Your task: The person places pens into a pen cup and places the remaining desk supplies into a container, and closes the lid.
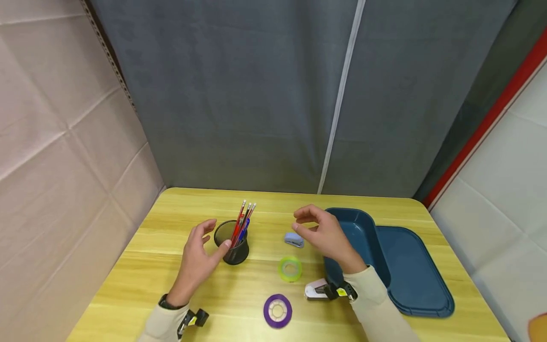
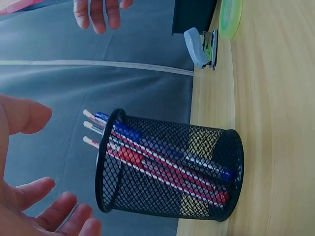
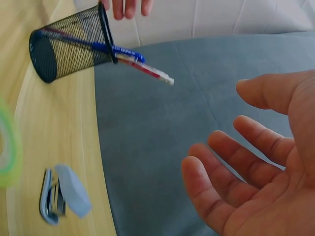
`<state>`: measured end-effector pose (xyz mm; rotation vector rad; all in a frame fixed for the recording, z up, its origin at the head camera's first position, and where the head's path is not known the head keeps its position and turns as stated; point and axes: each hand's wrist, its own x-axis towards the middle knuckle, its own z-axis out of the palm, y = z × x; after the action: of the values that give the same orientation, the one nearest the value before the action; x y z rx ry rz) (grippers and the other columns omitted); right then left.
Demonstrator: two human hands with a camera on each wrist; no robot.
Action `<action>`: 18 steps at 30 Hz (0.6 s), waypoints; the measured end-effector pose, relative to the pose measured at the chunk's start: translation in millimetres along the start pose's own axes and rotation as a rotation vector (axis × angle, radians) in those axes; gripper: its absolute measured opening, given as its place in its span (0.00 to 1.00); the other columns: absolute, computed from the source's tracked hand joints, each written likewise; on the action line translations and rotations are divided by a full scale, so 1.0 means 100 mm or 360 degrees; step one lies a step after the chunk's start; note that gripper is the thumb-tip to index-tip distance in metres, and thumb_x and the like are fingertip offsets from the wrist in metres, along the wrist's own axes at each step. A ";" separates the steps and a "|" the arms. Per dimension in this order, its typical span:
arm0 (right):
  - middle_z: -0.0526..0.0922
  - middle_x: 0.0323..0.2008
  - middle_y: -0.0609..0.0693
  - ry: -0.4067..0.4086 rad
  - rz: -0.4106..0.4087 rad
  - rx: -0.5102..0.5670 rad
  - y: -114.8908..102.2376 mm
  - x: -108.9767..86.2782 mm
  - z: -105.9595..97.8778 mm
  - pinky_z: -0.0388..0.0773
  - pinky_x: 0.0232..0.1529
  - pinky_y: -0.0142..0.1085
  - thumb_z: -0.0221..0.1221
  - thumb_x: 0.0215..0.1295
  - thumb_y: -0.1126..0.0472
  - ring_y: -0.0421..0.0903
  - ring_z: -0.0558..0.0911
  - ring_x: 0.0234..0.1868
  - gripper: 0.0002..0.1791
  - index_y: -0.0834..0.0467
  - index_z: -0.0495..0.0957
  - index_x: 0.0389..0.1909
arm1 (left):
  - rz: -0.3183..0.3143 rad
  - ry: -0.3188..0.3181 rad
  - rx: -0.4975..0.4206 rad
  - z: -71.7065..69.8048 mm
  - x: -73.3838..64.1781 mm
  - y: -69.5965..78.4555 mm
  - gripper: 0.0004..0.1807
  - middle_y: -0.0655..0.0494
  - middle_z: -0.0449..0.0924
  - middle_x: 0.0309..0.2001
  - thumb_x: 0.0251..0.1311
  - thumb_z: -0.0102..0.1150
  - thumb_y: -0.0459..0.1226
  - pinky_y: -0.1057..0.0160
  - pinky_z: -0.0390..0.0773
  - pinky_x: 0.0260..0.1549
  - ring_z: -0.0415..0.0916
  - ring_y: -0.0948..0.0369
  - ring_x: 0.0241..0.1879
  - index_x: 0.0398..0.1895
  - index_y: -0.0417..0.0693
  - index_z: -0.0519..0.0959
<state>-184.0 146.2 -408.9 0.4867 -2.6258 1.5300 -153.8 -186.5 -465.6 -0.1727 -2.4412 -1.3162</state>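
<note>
A black mesh pen cup (image 1: pixel 236 254) stands upright on the table with several pencils (image 2: pixel 162 162) and a blue pen (image 1: pixel 244 230) leaning in it. My left hand (image 1: pixel 200 259) is beside the cup on its near left, fingers spread; in the left wrist view a gap shows between fingers and mesh. Above the table at the tray's left edge hovers my right hand (image 1: pixel 326 235), fingers loosely bent and holding nothing. Below and left of it lies a small light-blue stapler (image 1: pixel 294 239). A green tape roll (image 1: pixel 290 269) lies nearer to me.
A deep dark-blue tray (image 1: pixel 380 266) stands at the right, beside a flat blue lid or tray (image 1: pixel 420 270). A white stapler (image 1: pixel 316 289) lies partly under the right wrist's camera. A purple tape roll (image 1: pixel 278 311) lies at the front. A grey curtain (image 1: pixel 248 104) hangs behind the table.
</note>
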 end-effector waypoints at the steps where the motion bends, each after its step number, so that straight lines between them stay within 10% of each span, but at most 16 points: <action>1: 0.87 0.53 0.49 0.0007 0.0001 -0.0013 0.02 -0.02 -0.02 0.87 0.54 0.46 0.70 0.70 0.54 0.51 0.87 0.56 0.17 0.53 0.82 0.56 | 0.0020 0.0012 -0.0005 0.00 -0.01 0.01 0.36 0.40 0.75 0.64 0.62 0.75 0.40 0.37 0.78 0.63 0.74 0.45 0.65 0.71 0.39 0.71; 18: 0.83 0.63 0.56 0.0074 0.0027 -0.0245 0.38 -0.45 -0.57 0.85 0.52 0.34 0.67 0.74 0.51 0.56 0.84 0.60 0.23 0.53 0.78 0.64 | 0.0186 -0.0261 -0.0165 0.11 -0.21 0.20 0.35 0.43 0.77 0.63 0.63 0.75 0.39 0.49 0.86 0.55 0.79 0.44 0.59 0.71 0.42 0.72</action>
<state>-159.0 223.4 -421.3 0.4128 -2.6910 1.3129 -132.2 -164.7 -463.1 -0.4600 -2.4539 -1.4277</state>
